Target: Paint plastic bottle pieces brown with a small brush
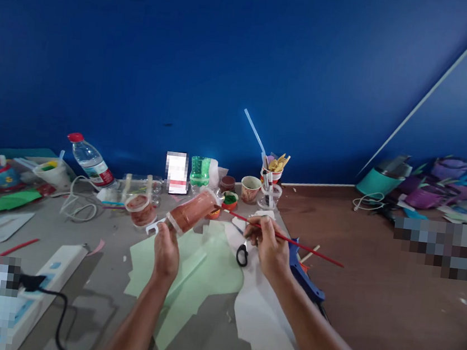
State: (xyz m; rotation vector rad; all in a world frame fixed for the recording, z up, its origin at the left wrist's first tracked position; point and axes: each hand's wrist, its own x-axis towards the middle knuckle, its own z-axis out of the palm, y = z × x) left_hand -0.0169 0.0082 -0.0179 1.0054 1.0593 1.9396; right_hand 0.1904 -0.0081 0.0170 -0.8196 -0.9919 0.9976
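My left hand (166,253) is closed round the neck end of a clear plastic bottle (190,211) coated in reddish-brown paint, held tilted above the grey table (98,289). My right hand (268,245) pinches a long thin red-handled paintbrush (293,241); its tip points left toward the bottle's far end, near small paint pots (229,200). Light green paper sheets (201,272) and white paper (260,313) lie under both hands. Black-handled scissors (242,253) rest between my hands.
A water bottle (90,161) with a red cap, a white cable (78,205), a cut clear cup (140,209), a green bottle base (200,171), cups with sticks (270,179) and a blue glue gun (304,276) crowd the table. A power strip (53,278) lies front left. Purple craft items (434,189) sit on the brown floor, right.
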